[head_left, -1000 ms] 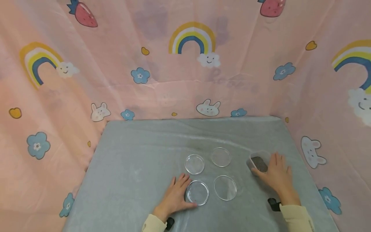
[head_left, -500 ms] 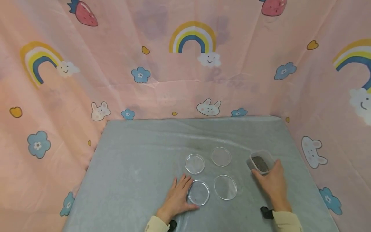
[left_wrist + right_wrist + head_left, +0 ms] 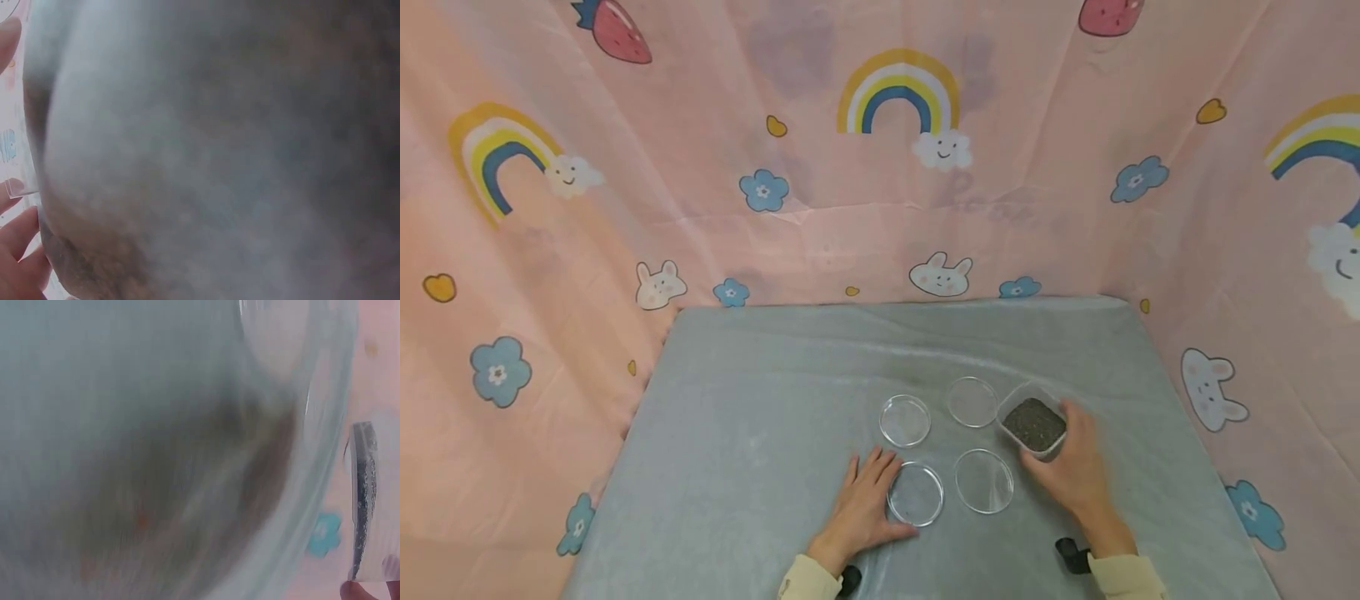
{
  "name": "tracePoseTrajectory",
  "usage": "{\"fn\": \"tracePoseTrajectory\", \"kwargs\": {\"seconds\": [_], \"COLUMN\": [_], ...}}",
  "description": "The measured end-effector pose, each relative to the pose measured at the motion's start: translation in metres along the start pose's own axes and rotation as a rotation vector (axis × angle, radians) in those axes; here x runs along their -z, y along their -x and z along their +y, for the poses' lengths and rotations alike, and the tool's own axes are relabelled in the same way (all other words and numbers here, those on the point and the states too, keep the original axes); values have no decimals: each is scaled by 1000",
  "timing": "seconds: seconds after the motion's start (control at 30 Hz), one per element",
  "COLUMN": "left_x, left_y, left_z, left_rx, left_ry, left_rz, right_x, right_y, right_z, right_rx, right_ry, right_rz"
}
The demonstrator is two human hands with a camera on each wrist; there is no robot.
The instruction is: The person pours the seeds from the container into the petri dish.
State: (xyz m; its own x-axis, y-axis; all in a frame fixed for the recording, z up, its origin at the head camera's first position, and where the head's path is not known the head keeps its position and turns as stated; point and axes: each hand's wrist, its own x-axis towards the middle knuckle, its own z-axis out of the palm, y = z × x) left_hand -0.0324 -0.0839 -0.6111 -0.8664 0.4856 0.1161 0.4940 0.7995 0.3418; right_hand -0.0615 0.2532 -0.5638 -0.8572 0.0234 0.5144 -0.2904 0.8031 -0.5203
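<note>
My right hand (image 3: 1075, 467) grips a clear plastic container (image 3: 375, 519) by its near right side, thumb on one side and fingers on the other. Dark, grainy soil (image 3: 1035, 425) fills its lower part, and the container tips toward the left. It is close to the right-hand petri dishes in the head view. My left hand (image 3: 861, 512) lies on the cloth with fingers spread straight, thumb and index finger at the rim of the near left petri dish (image 3: 915, 494). In the left wrist view, a clear edge (image 3: 22, 192) shows by the fingertips.
More clear round dishes stand beside it: a far left one (image 3: 905, 421), a far right one (image 3: 972, 402) and a near right one (image 3: 984, 482). Grey cloth (image 3: 760, 433) covers the table. A pink printed curtain (image 3: 820, 242) hangs around its back and sides.
My right hand has tightened its grip on the soil container and carried it left toward the dishes, tipping it so more soil shows. The left hand has stayed by its dish.
</note>
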Motion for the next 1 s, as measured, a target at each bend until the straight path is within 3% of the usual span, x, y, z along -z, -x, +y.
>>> {"fn": "tracePoseTrajectory", "kwargs": {"seconds": [0.1, 0.2, 0.33, 0.53, 0.77, 1.0], "left_x": [1, 2, 3, 5, 6, 7], "left_y": [-1, -1, -2, 0, -1, -1], "left_z": [0, 1, 1, 2, 2, 2], "left_rx": [5, 12, 25, 26, 34, 35], "left_ry": [1, 9, 18, 11, 16, 27], "left_rz": [-9, -25, -41, -57, -79, -84], "right_x": [-8, -16, -24, -31, -32, -36], "right_y": [5, 10, 13, 16, 12, 8], "right_z": [-18, -33, -49, -63, -75, -83], "right_rx": [143, 234, 307, 438, 517, 623], "right_ry": [-14, -60, -100, -21, 16, 24], "right_rz": [-34, -67, -113, -116, -174, -168]}}
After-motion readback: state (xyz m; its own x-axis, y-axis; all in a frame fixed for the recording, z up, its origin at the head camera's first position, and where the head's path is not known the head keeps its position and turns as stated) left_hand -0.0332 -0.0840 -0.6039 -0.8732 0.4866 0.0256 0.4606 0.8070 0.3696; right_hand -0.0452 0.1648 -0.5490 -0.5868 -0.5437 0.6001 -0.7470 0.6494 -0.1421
